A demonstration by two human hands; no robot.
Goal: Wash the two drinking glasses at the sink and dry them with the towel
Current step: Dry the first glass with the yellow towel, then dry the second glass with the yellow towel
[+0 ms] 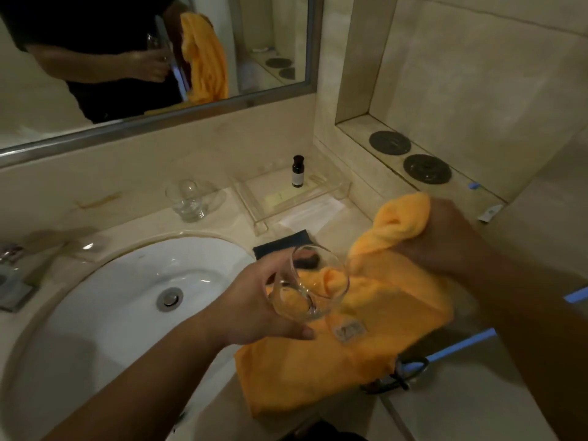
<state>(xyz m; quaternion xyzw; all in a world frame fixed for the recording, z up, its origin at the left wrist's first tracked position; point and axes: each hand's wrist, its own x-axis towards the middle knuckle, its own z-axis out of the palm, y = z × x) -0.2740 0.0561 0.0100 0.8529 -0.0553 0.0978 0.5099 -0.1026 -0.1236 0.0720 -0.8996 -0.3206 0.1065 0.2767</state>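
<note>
My left hand [254, 308] grips a clear drinking glass [310, 283], tilted with its mouth toward the right, just right of the white sink [105, 300]. My right hand [445, 237] is closed around a bunched part of the orange towel [356, 345], which hangs down under the glass and over the counter's front. A second clear glass [189, 200] stands upright on the counter behind the sink, near the wall.
A faucet [11, 259] sits at the sink's left. A clear tray [286, 198] with a small dark bottle [298, 171] stands at the back right. Two dark round discs [426, 168] lie on the wall niche ledge. A mirror [152, 58] hangs above.
</note>
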